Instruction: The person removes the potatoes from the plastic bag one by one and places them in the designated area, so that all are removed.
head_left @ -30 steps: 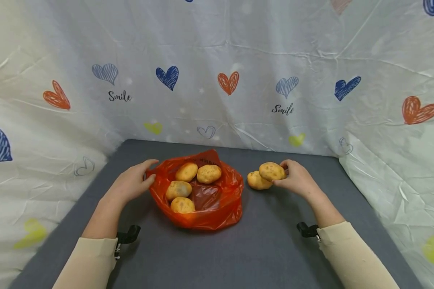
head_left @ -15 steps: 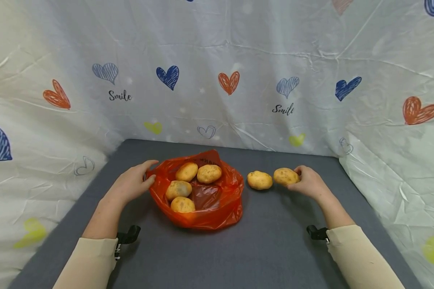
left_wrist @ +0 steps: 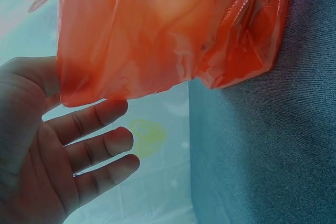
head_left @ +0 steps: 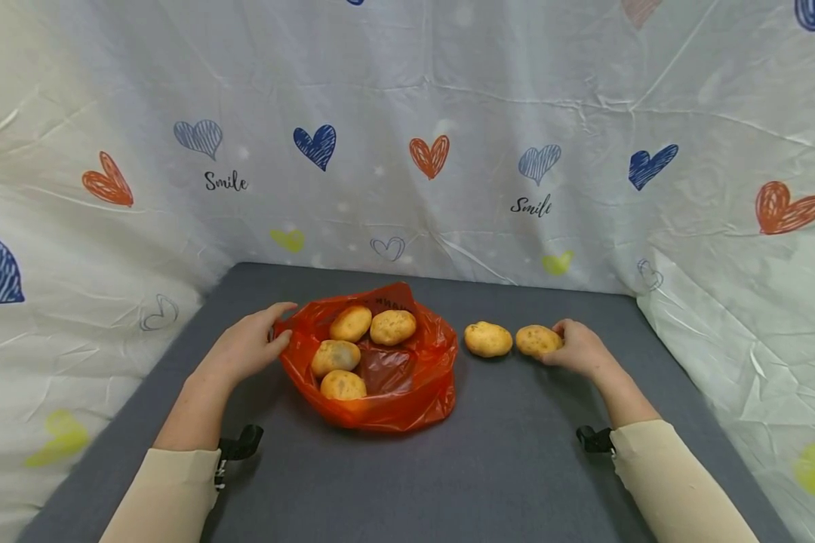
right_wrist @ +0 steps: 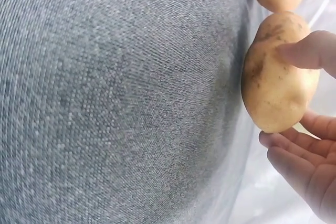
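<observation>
Red plastic bag (head_left: pixel 397 416), mouth facing up, stands left of the middle on the grey table (head_left: pixel 475 475), the left hand (head_left: pixel 246 347) at its left rim. In the head view that hand's thumb and forefinger tips are parted at the plastic; only the left wrist view shows other fingers, loosely straight and spread, and the bag's outer wall. From above, four potatoes (head_left: pixel 392 327) show inside, mostly to the left and back. Just beyond the right rim lies a loose potato (head_left: pixel 487 339), then the held potato (head_left: pixel 536 341). The head view shows a narrow gap between these two; from the right wrist they overlap. The right hand (head_left: pixel 580 350) pinches the held potato, thumb on one side; its lower fingers show only from the wrist. Behind runs a narrow strip of table to the patterned backdrop (head_left: pixel 373 90); the right edge slants away past the right hand, and broad room lies nearer, between the forearms.
</observation>
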The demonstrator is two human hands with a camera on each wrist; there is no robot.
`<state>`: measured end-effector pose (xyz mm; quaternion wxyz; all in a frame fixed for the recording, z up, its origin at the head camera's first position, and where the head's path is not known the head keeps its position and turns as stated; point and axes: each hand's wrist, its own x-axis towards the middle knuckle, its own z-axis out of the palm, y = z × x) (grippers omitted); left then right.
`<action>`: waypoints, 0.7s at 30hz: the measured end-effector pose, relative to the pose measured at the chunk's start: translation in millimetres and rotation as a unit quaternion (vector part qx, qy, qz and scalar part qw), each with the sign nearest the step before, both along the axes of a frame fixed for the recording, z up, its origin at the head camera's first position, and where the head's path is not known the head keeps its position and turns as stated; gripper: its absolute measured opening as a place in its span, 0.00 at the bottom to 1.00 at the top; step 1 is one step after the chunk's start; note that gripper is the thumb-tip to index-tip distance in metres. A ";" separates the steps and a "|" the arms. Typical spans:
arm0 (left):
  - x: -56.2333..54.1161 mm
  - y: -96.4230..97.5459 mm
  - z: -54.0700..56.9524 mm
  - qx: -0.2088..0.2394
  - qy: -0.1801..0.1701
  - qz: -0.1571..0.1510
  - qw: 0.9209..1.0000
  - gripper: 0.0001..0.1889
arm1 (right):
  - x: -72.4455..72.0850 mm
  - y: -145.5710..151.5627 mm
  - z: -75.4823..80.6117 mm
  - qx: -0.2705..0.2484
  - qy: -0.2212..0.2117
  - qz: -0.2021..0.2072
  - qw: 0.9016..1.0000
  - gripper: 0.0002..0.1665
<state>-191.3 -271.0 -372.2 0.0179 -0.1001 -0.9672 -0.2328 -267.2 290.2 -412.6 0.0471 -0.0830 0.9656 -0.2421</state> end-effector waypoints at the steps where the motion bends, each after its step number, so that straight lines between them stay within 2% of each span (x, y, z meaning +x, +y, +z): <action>1: 0.0 0.0 -0.3 0.000 0.000 0.000 1.000 0.28 | -0.6 -0.4 -0.7 -0.001 -0.003 0.000 1.000 0.38; 10: 0.0 -0.5 -1.6 -0.002 0.002 -0.001 1.000 0.28 | -4.6 -2.1 -3.4 0.003 -0.006 0.006 1.000 0.38; 21: -0.8 0.3 2.4 0.002 -0.003 -0.004 1.000 0.28 | -0.7 -6.3 -0.8 0.004 0.010 0.007 1.000 0.40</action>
